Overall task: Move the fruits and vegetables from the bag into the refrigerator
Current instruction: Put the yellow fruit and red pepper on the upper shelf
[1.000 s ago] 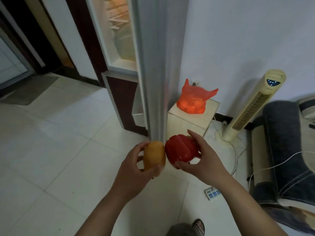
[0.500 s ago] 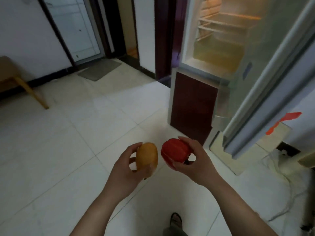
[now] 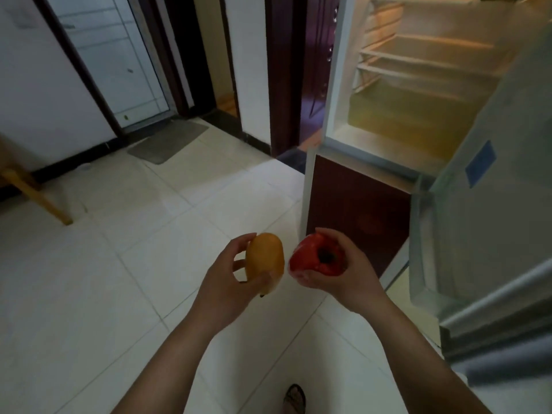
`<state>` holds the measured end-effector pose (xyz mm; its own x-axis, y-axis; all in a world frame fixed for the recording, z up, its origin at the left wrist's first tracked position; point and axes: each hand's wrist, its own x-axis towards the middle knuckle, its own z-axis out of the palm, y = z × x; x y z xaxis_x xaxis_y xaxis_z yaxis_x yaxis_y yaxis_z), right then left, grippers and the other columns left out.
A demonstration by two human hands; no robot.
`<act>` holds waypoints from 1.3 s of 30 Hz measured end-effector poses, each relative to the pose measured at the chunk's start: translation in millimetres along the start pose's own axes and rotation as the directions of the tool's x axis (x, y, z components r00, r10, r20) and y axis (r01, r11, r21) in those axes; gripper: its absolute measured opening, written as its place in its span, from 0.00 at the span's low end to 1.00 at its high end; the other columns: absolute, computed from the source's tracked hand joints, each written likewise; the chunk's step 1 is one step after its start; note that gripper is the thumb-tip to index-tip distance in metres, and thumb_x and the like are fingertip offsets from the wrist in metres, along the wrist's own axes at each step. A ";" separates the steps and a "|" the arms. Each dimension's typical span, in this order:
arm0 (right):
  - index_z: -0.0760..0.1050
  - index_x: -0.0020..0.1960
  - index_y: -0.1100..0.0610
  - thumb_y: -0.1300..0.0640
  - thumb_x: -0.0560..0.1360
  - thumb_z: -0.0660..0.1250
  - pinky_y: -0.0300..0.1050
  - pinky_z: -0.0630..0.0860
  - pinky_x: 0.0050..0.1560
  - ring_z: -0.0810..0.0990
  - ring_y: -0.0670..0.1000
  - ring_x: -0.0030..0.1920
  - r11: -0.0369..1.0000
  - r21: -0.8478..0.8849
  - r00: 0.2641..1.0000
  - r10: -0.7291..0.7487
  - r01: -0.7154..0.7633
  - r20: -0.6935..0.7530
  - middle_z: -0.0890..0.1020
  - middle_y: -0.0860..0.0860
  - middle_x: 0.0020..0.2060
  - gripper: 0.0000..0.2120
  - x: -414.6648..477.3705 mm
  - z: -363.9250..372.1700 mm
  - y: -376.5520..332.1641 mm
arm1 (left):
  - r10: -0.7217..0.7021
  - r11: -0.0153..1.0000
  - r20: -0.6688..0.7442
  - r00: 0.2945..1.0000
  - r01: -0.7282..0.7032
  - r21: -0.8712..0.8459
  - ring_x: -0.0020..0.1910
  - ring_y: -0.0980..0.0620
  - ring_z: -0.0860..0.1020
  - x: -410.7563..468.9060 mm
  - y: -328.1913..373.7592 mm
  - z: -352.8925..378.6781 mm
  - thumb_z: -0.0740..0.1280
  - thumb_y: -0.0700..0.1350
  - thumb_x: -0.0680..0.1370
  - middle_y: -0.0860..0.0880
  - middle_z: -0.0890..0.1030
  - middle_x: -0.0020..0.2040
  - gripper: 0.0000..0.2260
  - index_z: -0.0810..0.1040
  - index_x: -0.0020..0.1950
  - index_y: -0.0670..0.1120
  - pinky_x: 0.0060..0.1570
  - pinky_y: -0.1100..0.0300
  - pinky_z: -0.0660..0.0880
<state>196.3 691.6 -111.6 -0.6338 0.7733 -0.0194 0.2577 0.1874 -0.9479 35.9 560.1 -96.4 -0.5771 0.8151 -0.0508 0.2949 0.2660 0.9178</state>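
Note:
My left hand (image 3: 222, 286) grips a yellow-orange mango (image 3: 265, 258), held upright at waist height. Right beside it, my right hand (image 3: 343, 276) cups a red bell pepper (image 3: 313, 258) with its dark stem end facing me. The two fruits are almost touching. The refrigerator (image 3: 412, 94) stands at the upper right with its upper compartment open and lit; its white wire shelves look bare. Its open door (image 3: 493, 210) swings out at the right edge. The bag is out of sight.
The fridge's dark red lower door (image 3: 355, 210) is closed. A grey doormat (image 3: 168, 140) lies before a glass door at the back left. A wooden furniture leg (image 3: 35, 195) slants at the left edge. My foot (image 3: 294, 398) shows at the bottom on pale tiles.
My view has swung left from the orange bag on its small table to the open fridge interior. Both hands keep their fruits; the pepper has turned, stem end now facing me.

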 end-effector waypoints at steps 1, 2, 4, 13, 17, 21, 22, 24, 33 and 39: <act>0.67 0.64 0.42 0.53 0.60 0.80 0.37 0.75 0.54 0.73 0.43 0.57 1.000 0.010 1.000 0.000 0.000 -0.008 0.73 0.40 0.57 0.37 17.0 -6.5 -3.0 | 0.017 1.000 0.022 1.000 -0.018 0.016 0.57 0.56 0.75 20.6 5.3 2.8 0.75 0.47 0.68 0.62 0.70 0.62 0.27 0.67 0.61 0.63 0.33 0.71 0.75; 0.67 0.65 0.42 0.53 0.60 0.79 0.37 0.75 0.55 0.73 0.44 0.58 1.000 0.027 1.000 0.000 0.000 -0.018 0.73 0.41 0.58 0.37 33.8 -13.2 -5.3 | 0.035 0.999 0.039 0.999 -0.036 0.027 0.57 0.54 0.75 41.0 10.3 5.2 0.75 0.47 0.68 0.61 0.70 0.63 0.28 0.67 0.62 0.63 0.34 0.69 0.77; 0.66 0.67 0.42 0.53 0.60 0.79 0.34 0.74 0.54 0.73 0.43 0.59 0.998 0.062 0.999 -0.002 0.004 -0.039 0.72 0.39 0.58 0.39 64.1 -26.0 -11.6 | 0.070 0.997 0.060 0.996 -0.072 0.027 0.59 0.53 0.74 79.1 19.4 8.1 0.75 0.47 0.68 0.59 0.69 0.65 0.29 0.67 0.64 0.61 0.38 0.64 0.80; 0.70 0.55 0.44 0.58 0.57 0.80 0.29 0.75 0.39 0.76 0.42 0.52 0.996 0.079 0.966 -0.016 0.038 -0.257 0.76 0.41 0.51 0.31 170.8 -81.3 -23.7 | 0.270 0.962 0.174 0.947 -0.273 -0.005 0.61 0.54 0.70 237.3 71.0 36.3 0.74 0.46 0.67 0.57 0.68 0.63 0.30 0.65 0.64 0.57 0.49 0.61 0.75; 0.70 0.58 0.39 0.49 0.54 0.79 0.36 0.75 0.49 0.74 0.43 0.57 0.999 0.021 0.927 -0.031 0.042 -0.374 0.72 0.38 0.55 0.35 221.3 -107.4 -17.5 | 0.319 0.948 0.293 0.901 -0.301 -0.104 0.62 0.51 0.72 307.7 90.6 64.2 0.75 0.53 0.63 0.53 0.70 0.65 0.33 0.66 0.64 0.57 0.54 0.52 0.77; 0.67 0.64 0.41 0.55 0.60 0.79 0.37 0.76 0.51 0.73 0.45 0.59 1.000 0.003 0.873 -0.011 0.014 -0.488 0.71 0.41 0.60 0.37 264.7 -130.8 -14.5 | 0.404 0.912 0.365 0.839 -0.398 -0.095 0.61 0.53 0.72 378.7 104.4 89.3 0.75 0.46 0.68 0.54 0.70 0.65 0.30 0.66 0.65 0.58 0.55 0.51 0.77; 0.66 0.66 0.41 0.55 0.61 0.79 0.38 0.76 0.52 0.74 0.45 0.59 1.000 0.014 0.854 0.008 -0.001 -0.521 0.71 0.42 0.61 0.38 273.7 -136.3 -13.7 | 0.408 0.909 0.396 0.823 -0.407 -0.090 0.60 0.54 0.72 395.4 108.5 93.2 0.75 0.46 0.68 0.55 0.70 0.64 0.30 0.65 0.64 0.61 0.55 0.52 0.77; 0.64 0.67 0.40 0.52 0.60 0.79 0.37 0.77 0.48 0.74 0.45 0.58 0.999 0.027 0.819 0.047 -0.039 -0.573 0.71 0.41 0.60 0.40 291.0 -146.6 -16.0 | 0.423 0.898 0.456 0.783 -0.430 -0.094 0.61 0.56 0.71 428.3 116.1 97.4 0.75 0.48 0.68 0.59 0.69 0.62 0.29 0.63 0.61 0.66 0.55 0.51 0.77; 0.68 0.61 0.45 0.59 0.62 0.78 0.25 0.74 0.40 0.76 0.38 0.48 0.996 -0.015 0.685 0.053 -0.093 -0.726 0.73 0.37 0.52 0.32 380.8 -176.2 -22.7 | 0.508 0.847 0.582 0.635 -0.490 -0.205 0.60 0.61 0.71 560.5 152.0 125.5 0.75 0.48 0.68 0.62 0.68 0.65 0.28 0.66 0.60 0.68 0.51 0.59 0.77; 0.69 0.60 0.47 0.57 0.63 0.78 0.33 0.77 0.44 0.77 0.43 0.54 0.999 -0.030 0.631 -0.001 -0.034 -0.776 0.75 0.42 0.56 0.29 423.6 -235.4 -30.6 | 0.585 0.798 0.573 0.574 -0.531 -0.284 0.60 0.61 0.71 615.9 200.6 165.9 0.75 0.48 0.68 0.60 0.69 0.64 0.29 0.67 0.64 0.63 0.47 0.64 0.76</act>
<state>91.7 1156.0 -15.9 0.1653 0.9576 0.2358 0.3010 0.1787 -0.9367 -134.0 1200.8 -8.9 0.2781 0.9181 0.2825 0.3261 -0.3668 0.8713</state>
